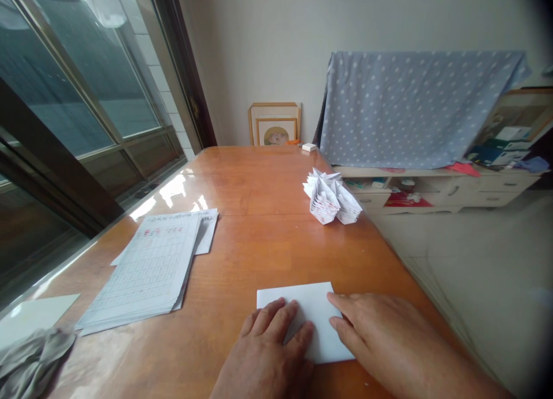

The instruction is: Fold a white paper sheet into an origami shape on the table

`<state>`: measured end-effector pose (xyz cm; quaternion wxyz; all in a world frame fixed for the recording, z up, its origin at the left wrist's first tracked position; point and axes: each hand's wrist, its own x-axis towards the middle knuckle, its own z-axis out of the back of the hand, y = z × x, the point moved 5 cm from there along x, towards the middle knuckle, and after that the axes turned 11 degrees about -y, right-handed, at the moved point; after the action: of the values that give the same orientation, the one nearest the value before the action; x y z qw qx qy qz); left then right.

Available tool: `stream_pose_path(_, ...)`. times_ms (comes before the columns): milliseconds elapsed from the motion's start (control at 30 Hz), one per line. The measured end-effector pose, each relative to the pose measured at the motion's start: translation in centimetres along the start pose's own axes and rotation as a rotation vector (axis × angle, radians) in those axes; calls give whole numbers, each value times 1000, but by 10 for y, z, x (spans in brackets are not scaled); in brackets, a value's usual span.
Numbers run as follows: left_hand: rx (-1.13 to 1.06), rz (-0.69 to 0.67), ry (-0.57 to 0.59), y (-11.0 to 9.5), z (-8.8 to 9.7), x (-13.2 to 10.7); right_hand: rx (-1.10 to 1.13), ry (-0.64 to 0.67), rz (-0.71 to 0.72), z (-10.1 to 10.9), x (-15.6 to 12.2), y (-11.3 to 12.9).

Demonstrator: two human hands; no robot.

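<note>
Left grip wide, flat on white paper | right grip wide, flat on its right edge

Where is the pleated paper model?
In the head view, the pleated white paper model sits toward the right edge of the wooden table, beyond the white sheet.
</note>
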<state>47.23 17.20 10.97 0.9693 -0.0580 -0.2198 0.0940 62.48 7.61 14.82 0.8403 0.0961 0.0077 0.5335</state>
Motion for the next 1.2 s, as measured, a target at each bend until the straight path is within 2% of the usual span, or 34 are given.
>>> stream_pose_path(333, -81, 53, 63, 1, 6, 5, 32, 47, -42, -4, -1, -4)
stream_pose_path(567, -250, 216, 162, 0, 24, 14, 14, 71, -34, -3, 3, -2)
stream_pose_path(833, -396, 302, 133, 7, 27, 17, -19, 73, -37, 7, 3, 2)
stream_pose_path(967, -430, 286, 79, 13, 22, 14, -47, 80, -42, 10, 2, 3)
stream_pose_path(1200, -456, 246, 81, 17, 17, 9, -41, 78, -33, 13, 2, 4)
